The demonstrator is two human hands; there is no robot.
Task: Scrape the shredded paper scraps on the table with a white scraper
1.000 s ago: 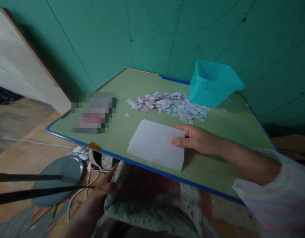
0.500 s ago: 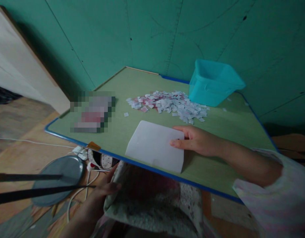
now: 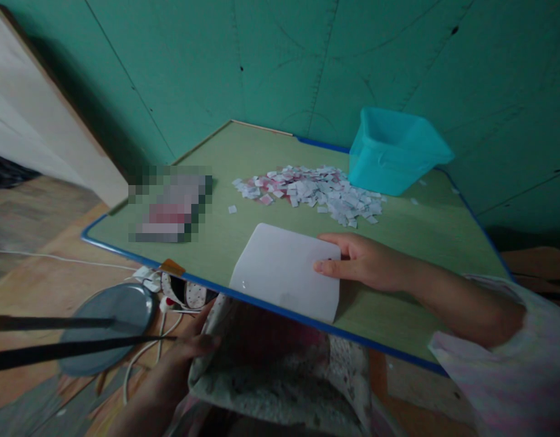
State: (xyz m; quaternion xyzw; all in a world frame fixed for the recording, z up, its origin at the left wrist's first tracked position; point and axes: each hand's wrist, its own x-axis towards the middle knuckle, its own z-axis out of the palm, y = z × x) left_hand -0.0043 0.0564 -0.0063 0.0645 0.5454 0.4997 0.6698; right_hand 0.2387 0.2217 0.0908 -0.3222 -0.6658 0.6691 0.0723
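My right hand grips the right edge of a white flat sheet, thumb on top and fingers beneath. The sheet lies slanted near the table's front edge, its lower side reaching the blue rim. Below that edge my left hand is closed on the side of a pale, dark-speckled cloth. The cloth hangs open like a pouch, with a dark reddish inside. A heap of small white and pinkish paper squares lies beyond the sheet, with one stray square to its left.
A turquoise plastic bin stands behind the heap, at the back right of the green table. A blurred-out flat object lies at left. Below are a round grey stool top, white cables and two dark bars.
The white sheet and my right hand have shifted very slightly down and right in view. Both hands keep their holds; the paper heap looks the same.
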